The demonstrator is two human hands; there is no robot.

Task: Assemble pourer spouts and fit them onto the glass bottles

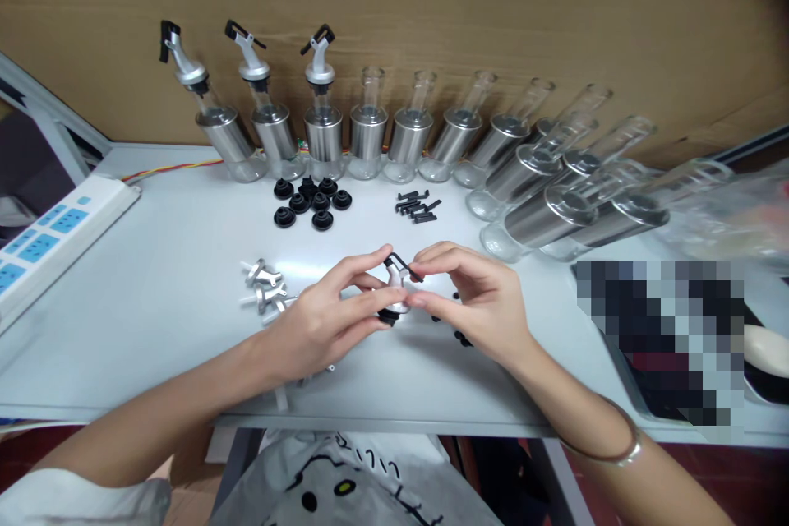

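Note:
Between my hands, above the middle of the table, is a silver pourer spout (397,279) with a black lever on top and a black stopper below. My left hand (333,304) grips its body from the left, fingers wrapped round it. My right hand (477,296) pinches the end of the black lever (414,273) with thumb and forefinger. Silver spout parts with clear tubes (264,283) lie beside and partly under my left hand. Small black pieces (463,339) lie on the table, partly hidden by my right hand.
Black rubber stoppers (320,201) and black levers (416,205) lie in groups farther back. Bottles with steel sleeves (368,136) line the cardboard wall; three carry spouts (319,57). A power strip (55,238) sits at left, a pixelated dark object (666,345) at right.

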